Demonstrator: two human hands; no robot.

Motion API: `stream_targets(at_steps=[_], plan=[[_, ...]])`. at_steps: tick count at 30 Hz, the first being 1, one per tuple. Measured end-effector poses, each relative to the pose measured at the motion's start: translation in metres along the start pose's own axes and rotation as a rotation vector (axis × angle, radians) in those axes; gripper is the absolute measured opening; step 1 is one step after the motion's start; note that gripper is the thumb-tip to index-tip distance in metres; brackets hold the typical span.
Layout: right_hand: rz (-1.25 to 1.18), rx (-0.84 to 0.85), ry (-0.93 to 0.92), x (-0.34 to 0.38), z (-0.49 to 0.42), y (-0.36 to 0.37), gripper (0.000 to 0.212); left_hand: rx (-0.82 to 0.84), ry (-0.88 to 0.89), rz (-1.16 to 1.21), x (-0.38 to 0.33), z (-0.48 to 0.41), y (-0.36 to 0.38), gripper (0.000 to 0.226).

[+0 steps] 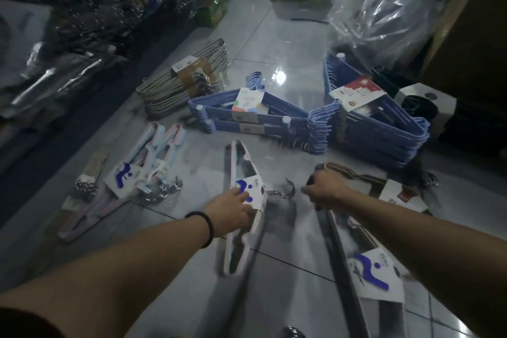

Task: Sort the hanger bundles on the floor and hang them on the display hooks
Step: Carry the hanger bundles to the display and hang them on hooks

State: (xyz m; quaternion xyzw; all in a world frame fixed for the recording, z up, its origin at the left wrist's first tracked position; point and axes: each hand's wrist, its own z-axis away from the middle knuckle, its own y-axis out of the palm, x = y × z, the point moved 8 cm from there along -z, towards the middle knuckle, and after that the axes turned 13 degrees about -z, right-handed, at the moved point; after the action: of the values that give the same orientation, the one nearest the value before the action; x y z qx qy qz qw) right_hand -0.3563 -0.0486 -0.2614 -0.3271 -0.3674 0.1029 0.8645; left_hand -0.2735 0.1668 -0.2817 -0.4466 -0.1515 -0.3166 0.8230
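On floor [274, 44], left hand [231, 210] grips bundle [256, 191].

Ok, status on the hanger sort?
Left hand grips white hanger bundle at its card. Right hand curled at brown hanger bundle, grip unclear. Blue hanger bundles on floor ahead.

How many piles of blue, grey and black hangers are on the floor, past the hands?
Blue plastic hanger piles: 2
Grey hanger pile: 1
Black hanger pile: 1
Total: 4
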Motion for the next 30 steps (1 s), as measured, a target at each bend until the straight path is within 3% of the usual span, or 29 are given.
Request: stream_targets(at_steps=[3, 9, 11, 14, 17, 23, 26, 28, 30], plan=[[0.202, 0.152, -0.059, -0.001, 0.011, 0.017, 0.031, 0.117, 0.017, 0.108, 0.001, 0.007, 0.001, 0.029], [0.288, 0.069, -0.037, -0.033, 0.025, -0.012, 0.026, 0.228, -0.173, 0.391, 0.003, -0.004, -0.015, 0.029], [0.341, 0.101, 0.013, -0.052, 0.031, -0.021, 0.022, 0.134, -0.254, 0.432, 0.009, -0.014, -0.036, 0.036], [0.38, 0.152, 0.1, -0.083, 0.042, -0.023, 0.017, -0.15, -0.395, 0.625, 0.027, -0.033, -0.076, 0.032], [0.405, 0.177, 0.124, -0.106, 0.056, -0.009, 0.016, -0.218, -0.4, 0.87, 0.02, -0.059, -0.105, 0.019], [0.408, 0.177, 0.137, -0.124, 0.067, -0.007, 0.028, 0.062, -0.289, 1.14, -0.025, -0.095, -0.114, 0.039], [0.368, 0.202, 0.089, -0.1, 0.059, -0.022, 0.046, 0.295, -0.278, 1.588, -0.038, -0.087, -0.11, 0.057], [0.389, 0.188, 0.033, -0.07, 0.053, -0.042, 0.044, 0.401, -0.202, 1.846, -0.046, -0.077, -0.121, 0.046], [0.38, 0.152, -0.027, -0.034, 0.049, -0.064, 0.026, 0.406, -0.146, 1.992, -0.047, -0.071, -0.131, 0.034]])
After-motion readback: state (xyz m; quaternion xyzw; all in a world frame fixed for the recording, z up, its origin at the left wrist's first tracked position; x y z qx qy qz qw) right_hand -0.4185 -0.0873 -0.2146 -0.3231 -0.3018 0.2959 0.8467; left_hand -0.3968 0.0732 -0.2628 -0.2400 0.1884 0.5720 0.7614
